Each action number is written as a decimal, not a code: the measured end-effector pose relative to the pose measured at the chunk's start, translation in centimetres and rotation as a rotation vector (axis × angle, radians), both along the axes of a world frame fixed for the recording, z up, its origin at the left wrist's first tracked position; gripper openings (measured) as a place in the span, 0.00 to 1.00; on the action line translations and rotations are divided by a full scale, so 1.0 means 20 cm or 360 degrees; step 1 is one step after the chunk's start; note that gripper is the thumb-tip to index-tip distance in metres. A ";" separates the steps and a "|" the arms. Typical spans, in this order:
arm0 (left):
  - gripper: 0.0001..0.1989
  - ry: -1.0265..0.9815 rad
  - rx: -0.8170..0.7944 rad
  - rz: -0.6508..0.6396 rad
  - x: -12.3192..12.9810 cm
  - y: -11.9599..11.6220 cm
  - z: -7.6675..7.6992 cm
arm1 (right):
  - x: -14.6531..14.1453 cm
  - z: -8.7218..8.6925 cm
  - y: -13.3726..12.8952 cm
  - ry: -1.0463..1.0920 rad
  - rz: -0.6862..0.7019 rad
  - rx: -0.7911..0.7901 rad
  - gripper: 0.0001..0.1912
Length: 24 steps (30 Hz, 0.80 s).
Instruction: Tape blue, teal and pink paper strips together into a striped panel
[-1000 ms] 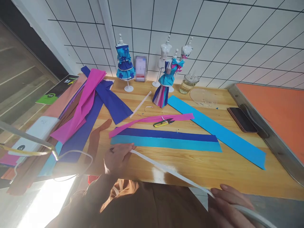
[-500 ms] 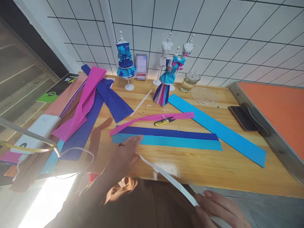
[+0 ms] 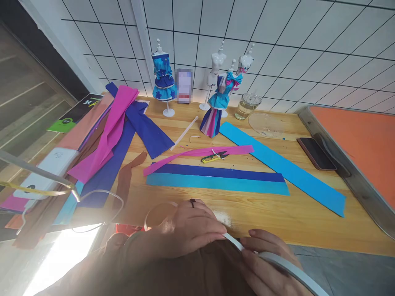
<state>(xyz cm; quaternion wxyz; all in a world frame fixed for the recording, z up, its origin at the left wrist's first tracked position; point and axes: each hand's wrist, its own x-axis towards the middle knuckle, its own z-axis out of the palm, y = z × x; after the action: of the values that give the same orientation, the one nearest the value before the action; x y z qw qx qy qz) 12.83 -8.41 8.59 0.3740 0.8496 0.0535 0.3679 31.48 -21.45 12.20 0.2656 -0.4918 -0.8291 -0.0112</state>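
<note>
My left hand (image 3: 194, 228) is closed, pinching a narrow white tape strip (image 3: 233, 241) above the table's front edge. The strip runs a short way to my right hand (image 3: 268, 263), whose fingers grip it beside a curved white band (image 3: 296, 269) that looks like the edge of a tape roll. Behind my left wrist, a thin pale loop (image 3: 150, 211) arches over the wood. Just beyond the hands, a dark blue strip (image 3: 222, 172) lies along a light blue strip (image 3: 222, 183). A twisted pink strip (image 3: 185, 154) and yellow-black thread snips (image 3: 214, 157) lie behind them.
Colourful fabric pieces (image 3: 105, 139) and a white device (image 3: 46, 172) with a cable crowd the left. Dressed mini mannequins (image 3: 163, 78), a glass of liquid (image 3: 247, 106) and a clear dish (image 3: 266, 125) stand at the back. A phone (image 3: 316, 153) rests right, near a long blue strip (image 3: 284, 168).
My left hand has come back toward me and to the right, closer to my right hand. The white span between the hands is shorter, and a pale loop now shows behind my left wrist.
</note>
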 end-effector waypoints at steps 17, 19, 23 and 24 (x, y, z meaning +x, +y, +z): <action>0.08 0.0943 -0.1347 0.0412 -0.26 0.07 -0.10 | -0.07 -0.40 0.15 0.0751 -0.0368 0.0395 0.11; 0.08 0.0974 -0.1593 0.0407 -0.33 0.11 -0.10 | -0.07 -0.43 0.16 0.0693 -0.0334 0.0359 0.12; 0.11 0.1031 -0.1835 0.0373 -0.47 0.20 -0.11 | -0.09 -0.47 0.20 0.0627 -0.0353 0.0283 0.10; 0.12 0.1049 -0.1832 0.0386 -0.51 0.22 -0.12 | -0.09 -0.48 0.22 0.0598 -0.0379 0.0273 0.09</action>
<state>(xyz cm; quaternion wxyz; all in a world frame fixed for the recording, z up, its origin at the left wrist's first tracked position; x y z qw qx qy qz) 2.71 -4.03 6.27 0.6872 0.5708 0.4475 0.0417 29.63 -17.05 2.69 0.4530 -0.5552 -0.6972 -0.0212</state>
